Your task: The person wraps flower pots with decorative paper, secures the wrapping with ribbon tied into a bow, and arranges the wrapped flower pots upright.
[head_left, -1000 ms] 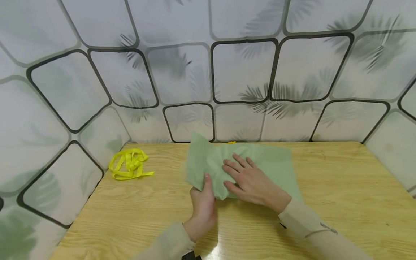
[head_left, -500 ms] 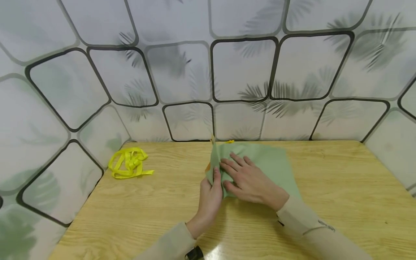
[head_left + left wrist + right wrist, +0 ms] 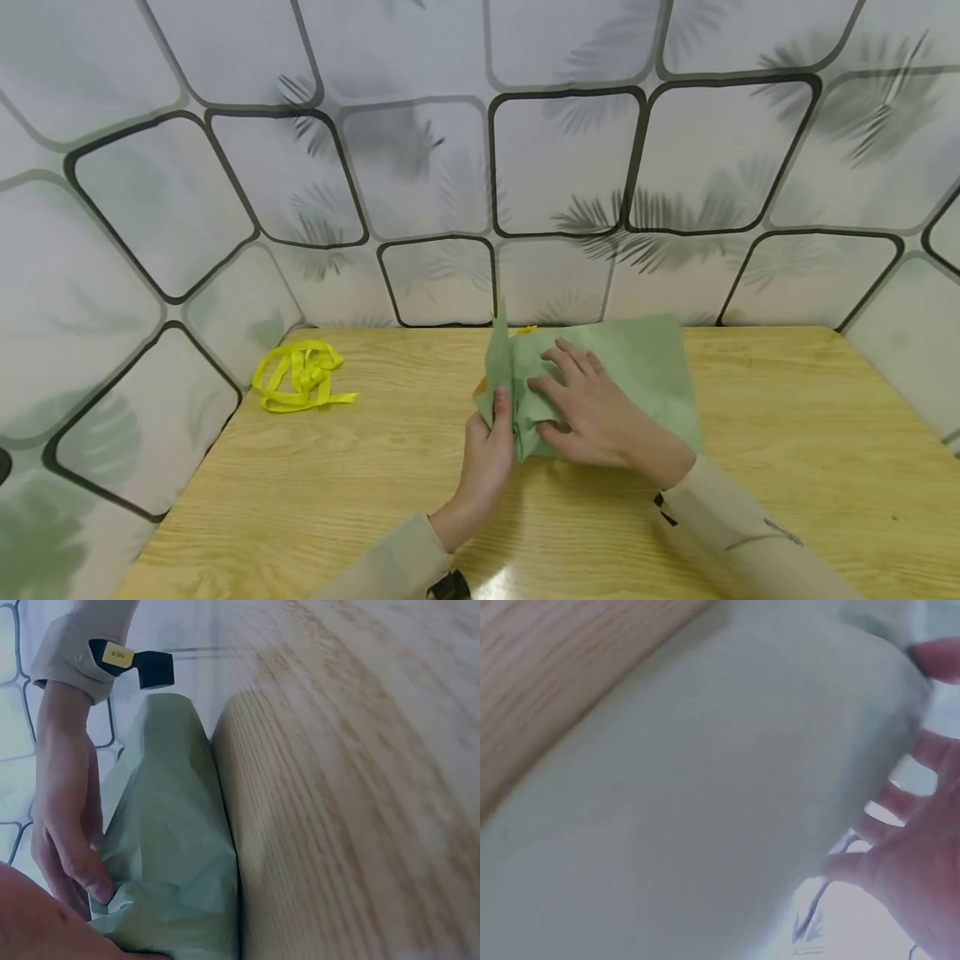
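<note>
A sheet of pale green wrapping paper (image 3: 648, 358) lies folded over something on the table, its left end standing up as a flap. My left hand (image 3: 485, 458) grips this left end, thumb on the near side. A bit of orange (image 3: 480, 387) shows behind the flap; what it belongs to is hidden. On top of the paper rests my right hand (image 3: 600, 412), its fingers spread and slightly bent. In the left wrist view the paper (image 3: 176, 825) bulges over its contents, with the right hand (image 3: 67, 795) beside it.
A loose heap of yellow ribbon (image 3: 300, 377) lies at the table's left. A small yellow piece (image 3: 527, 329) peeks out behind the paper. The wooden table (image 3: 337, 483) meets a patterned curtain (image 3: 562, 167) at its back and sides.
My left hand has moved right, folding the paper's left end up and inward. My right hand has shifted slightly right, its fingers more bent, and the paper's right end has lifted a little.
</note>
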`<state>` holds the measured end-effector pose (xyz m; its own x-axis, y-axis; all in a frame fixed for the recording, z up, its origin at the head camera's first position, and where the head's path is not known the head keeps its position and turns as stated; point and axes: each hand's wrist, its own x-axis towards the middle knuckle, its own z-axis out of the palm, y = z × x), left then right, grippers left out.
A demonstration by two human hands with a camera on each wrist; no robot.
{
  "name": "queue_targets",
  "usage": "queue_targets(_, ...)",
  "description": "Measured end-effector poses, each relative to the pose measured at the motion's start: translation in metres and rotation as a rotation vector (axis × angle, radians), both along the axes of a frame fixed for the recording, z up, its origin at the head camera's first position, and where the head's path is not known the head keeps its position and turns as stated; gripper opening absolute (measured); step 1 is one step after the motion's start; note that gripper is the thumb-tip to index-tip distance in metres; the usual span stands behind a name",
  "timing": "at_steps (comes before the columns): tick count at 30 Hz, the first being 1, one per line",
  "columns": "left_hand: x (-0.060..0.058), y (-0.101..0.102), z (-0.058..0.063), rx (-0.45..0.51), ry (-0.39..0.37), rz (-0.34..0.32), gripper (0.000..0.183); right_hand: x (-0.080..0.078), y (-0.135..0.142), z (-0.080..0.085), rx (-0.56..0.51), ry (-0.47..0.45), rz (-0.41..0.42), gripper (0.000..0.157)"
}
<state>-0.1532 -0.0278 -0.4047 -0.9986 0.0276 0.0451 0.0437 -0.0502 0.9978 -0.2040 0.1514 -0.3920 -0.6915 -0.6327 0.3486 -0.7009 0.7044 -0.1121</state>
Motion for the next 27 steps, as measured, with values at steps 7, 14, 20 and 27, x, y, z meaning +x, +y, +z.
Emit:
queue_targets(7,0.000,0.002,0.000,-0.021,0.016,-0.026,0.053,0.008,0.008,-0.001,-0.017,0.096,-0.041,0.060)
queue_targets(14,-0.003,0.004,0.004,-0.139,0.022,-0.064,0.047,0.003,0.014,-0.014,-0.186,0.160,0.087,0.053)
queue_targets(20,-0.004,0.002,0.006,-0.286,0.069,-0.139,0.045,0.001,0.016,-0.018,-0.245,0.171,0.107,0.048)
queue_targets(27,-0.007,-0.005,0.011,-0.506,0.146,-0.253,0.045,0.001,0.022,-0.019,-0.288,0.072,0.121,0.053)
